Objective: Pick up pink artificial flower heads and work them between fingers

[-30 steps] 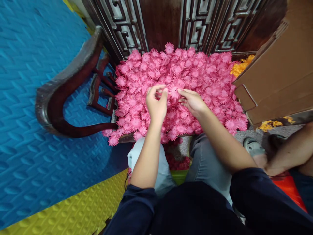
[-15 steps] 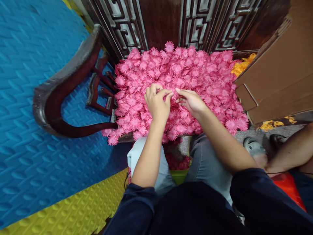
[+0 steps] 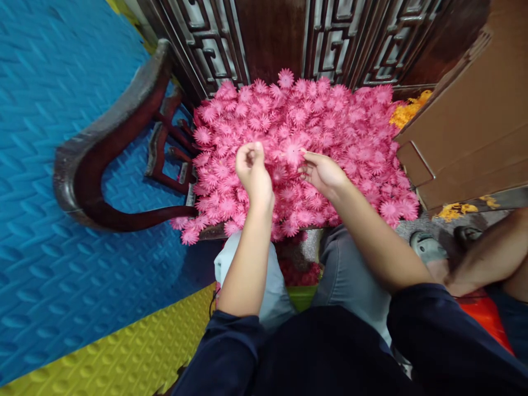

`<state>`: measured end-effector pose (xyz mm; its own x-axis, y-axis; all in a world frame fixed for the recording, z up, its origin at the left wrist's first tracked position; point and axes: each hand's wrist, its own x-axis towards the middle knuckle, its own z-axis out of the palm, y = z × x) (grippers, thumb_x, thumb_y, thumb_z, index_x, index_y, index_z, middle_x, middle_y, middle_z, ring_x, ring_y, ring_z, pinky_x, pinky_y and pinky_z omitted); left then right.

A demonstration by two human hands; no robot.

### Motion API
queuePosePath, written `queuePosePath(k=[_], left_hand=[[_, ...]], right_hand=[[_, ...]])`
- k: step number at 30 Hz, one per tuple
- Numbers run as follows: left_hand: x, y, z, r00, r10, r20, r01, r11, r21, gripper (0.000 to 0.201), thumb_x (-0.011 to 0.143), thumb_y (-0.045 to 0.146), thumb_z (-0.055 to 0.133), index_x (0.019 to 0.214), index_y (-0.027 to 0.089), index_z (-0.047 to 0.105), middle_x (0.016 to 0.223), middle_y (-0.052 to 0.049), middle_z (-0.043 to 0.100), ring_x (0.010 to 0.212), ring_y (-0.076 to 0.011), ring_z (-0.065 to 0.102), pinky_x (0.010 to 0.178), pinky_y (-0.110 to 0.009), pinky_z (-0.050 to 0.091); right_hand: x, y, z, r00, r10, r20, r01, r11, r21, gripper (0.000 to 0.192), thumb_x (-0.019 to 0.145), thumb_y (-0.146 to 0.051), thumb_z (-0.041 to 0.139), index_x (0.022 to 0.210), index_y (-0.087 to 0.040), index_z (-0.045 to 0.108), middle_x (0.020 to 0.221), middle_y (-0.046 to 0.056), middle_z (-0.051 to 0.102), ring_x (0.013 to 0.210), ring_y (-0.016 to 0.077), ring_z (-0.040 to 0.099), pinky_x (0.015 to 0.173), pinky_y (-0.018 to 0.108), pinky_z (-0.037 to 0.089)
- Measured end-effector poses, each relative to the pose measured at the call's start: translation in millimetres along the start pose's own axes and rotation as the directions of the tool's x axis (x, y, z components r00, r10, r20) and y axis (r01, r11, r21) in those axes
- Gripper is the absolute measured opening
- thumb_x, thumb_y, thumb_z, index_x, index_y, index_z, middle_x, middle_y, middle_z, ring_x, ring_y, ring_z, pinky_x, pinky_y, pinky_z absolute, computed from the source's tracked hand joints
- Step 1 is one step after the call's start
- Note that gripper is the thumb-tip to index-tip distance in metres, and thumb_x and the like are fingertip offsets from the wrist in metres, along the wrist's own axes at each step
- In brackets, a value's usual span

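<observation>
The left hand (image 3: 252, 171) is raised a little above the heap of pink paper flowers (image 3: 350, 132). Its fingers are curled in toward the thumb, in a loose clench; something small may be pinched there, but I cannot tell what it is. The right hand (image 3: 324, 171) is just beside it, with the fingers stretched forward, and it grasps one pink flower (image 3: 293, 150) by the edge between thumb and fingertips. This flower stands out slightly above the others, between the two hands.

The heap covers the whole seat of a dark wooden chair (image 3: 111, 143), whose curved armrest comes out to the left. Behind the heap is the carved wooden back with a lattice pattern (image 3: 325, 38). To the right a brown cardboard box (image 3: 466, 126) is near the flowers, and some orange flowers (image 3: 406, 113) show at its corner. On the floor are blue foam mats (image 3: 61, 165) and a yellow mat (image 3: 136, 352). Between the person's knees more pink flowers lie in a green container (image 3: 303, 297). At the right edge another person's arm (image 3: 487, 258) reaches down.
</observation>
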<state>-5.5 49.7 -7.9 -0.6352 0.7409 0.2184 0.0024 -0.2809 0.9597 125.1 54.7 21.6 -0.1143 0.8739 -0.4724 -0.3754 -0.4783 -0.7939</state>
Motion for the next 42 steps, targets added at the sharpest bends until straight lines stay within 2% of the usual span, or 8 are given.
queuePosePath(k=[2, 4, 8, 12, 17, 32, 37, 42], left_hand=[[7.4, -1.5, -5.6, 0.994, 0.038, -0.101, -0.029, 0.996, 0.086, 0.024, 0.084, 0.044, 0.057, 0.085, 0.02, 0.054, 0.078, 0.0, 0.051, 0.076, -0.0115, 0.051, 0.077, -0.025, 0.042], [10.3, 1.1, -10.1, 0.99, 0.116, -0.081, -0.094, 0.968, 0.233, 0.023, 0.082, 0.04, 0.061, 0.096, 0.022, 0.055, 0.083, -0.001, 0.053, 0.081, -0.0136, 0.052, 0.083, -0.028, 0.042], [-1.5, 12.7, -8.7, 0.948, 0.234, 0.217, -0.312, 0.822, 0.477, 0.029, 0.077, 0.032, 0.068, 0.104, 0.025, 0.06, 0.086, -0.002, 0.057, 0.093, -0.0205, 0.055, 0.093, -0.038, 0.04], [-15.5, 16.0, -1.2, 0.841, 0.231, 0.489, -0.504, 0.664, 0.552, 0.016, 0.076, 0.033, 0.069, 0.091, 0.026, 0.069, 0.092, -0.005, 0.06, 0.098, -0.0252, 0.054, 0.093, -0.041, 0.038], [-15.3, 12.1, 0.8, 0.847, 0.259, 0.464, -0.515, 0.617, 0.595, 0.011, 0.077, 0.033, 0.067, 0.084, 0.025, 0.072, 0.091, -0.006, 0.06, 0.095, -0.0253, 0.054, 0.089, -0.041, 0.038], [-15.5, 10.6, 4.1, 0.894, 0.21, 0.396, -0.402, 0.766, 0.501, 0.01, 0.073, 0.026, 0.072, 0.068, 0.021, 0.065, 0.081, -0.002, 0.056, 0.088, -0.0212, 0.054, 0.086, -0.036, 0.041], [-14.6, 12.8, 6.8, 0.911, 0.146, 0.386, -0.303, 0.872, 0.384, 0.01, 0.077, 0.022, 0.067, 0.069, 0.02, 0.062, 0.078, -0.001, 0.055, 0.077, -0.0148, 0.053, 0.08, -0.028, 0.043], [-15.6, 11.3, 9.7, 0.96, 0.083, 0.266, -0.152, 0.956, 0.251, 0.013, 0.087, 0.029, 0.056, 0.076, 0.021, 0.054, 0.073, 0.001, 0.051, 0.071, -0.0106, 0.051, 0.071, -0.022, 0.043]], right_hand=[[2.7, -0.1, -2.2, 0.998, -0.039, -0.054, 0.038, 0.999, -0.031, 0.015, 0.085, -0.016, 0.049, 0.071, -0.016, 0.054, 0.057, -0.006, 0.053, 0.047, 0.0052, 0.05, 0.048, 0.018, 0.034], [4.8, 0.2, -4.1, 0.989, -0.129, -0.076, 0.119, 0.986, -0.117, 0.015, 0.083, -0.019, 0.055, 0.068, -0.016, 0.054, 0.058, -0.006, 0.053, 0.048, 0.0045, 0.05, 0.048, 0.019, 0.032], [5.1, 3.0, -4.5, 0.945, -0.327, -0.021, 0.309, 0.91, -0.277, 0.025, 0.078, -0.024, 0.064, 0.058, -0.016, 0.052, 0.053, -0.007, 0.048, 0.048, 0.0032, 0.047, 0.051, 0.017, 0.033], [2.3, 4.8, -2.6, 0.96, -0.276, 0.038, 0.277, 0.929, -0.245, 0.018, 0.083, -0.022, 0.059, 0.066, -0.015, 0.062, 0.058, -0.006, 0.057, 0.049, 0.0028, 0.048, 0.052, 0.016, 0.035], [0.0, 3.3, -1.3, 0.977, -0.204, 0.065, 0.212, 0.958, -0.194, 0.014, 0.083, -0.021, 0.059, 0.071, -0.015, 0.065, 0.06, -0.005, 0.061, 0.047, 0.0017, 0.05, 0.05, 0.014, 0.036], [-1.6, -0.2, -1.2, 0.999, 0.0, 0.043, 0.002, 0.999, -0.051, 0.017, 0.087, -0.022, 0.052, 0.072, -0.016, 0.054, 0.055, -0.006, 0.056, 0.044, 0.0033, 0.052, 0.043, 0.016, 0.037], [-0.6, -2.9, -4.4, 0.999, 0.017, 0.03, -0.015, 0.998, -0.068, 0.015, 0.088, -0.025, 0.05, 0.075, -0.017, 0.053, 0.057, -0.006, 0.058, 0.045, 0.0055, 0.054, 0.045, 0.018, 0.04], [-2.9, -3.4, -2.8, 0.999, 0.051, 0.013, -0.05, 0.996, -0.071, 0.012, 0.086, -0.025, 0.052, 0.077, -0.018, 0.055, 0.066, -0.004, 0.065, 0.045, 0.0054, 0.051, 0.044, 0.019, 0.04]])
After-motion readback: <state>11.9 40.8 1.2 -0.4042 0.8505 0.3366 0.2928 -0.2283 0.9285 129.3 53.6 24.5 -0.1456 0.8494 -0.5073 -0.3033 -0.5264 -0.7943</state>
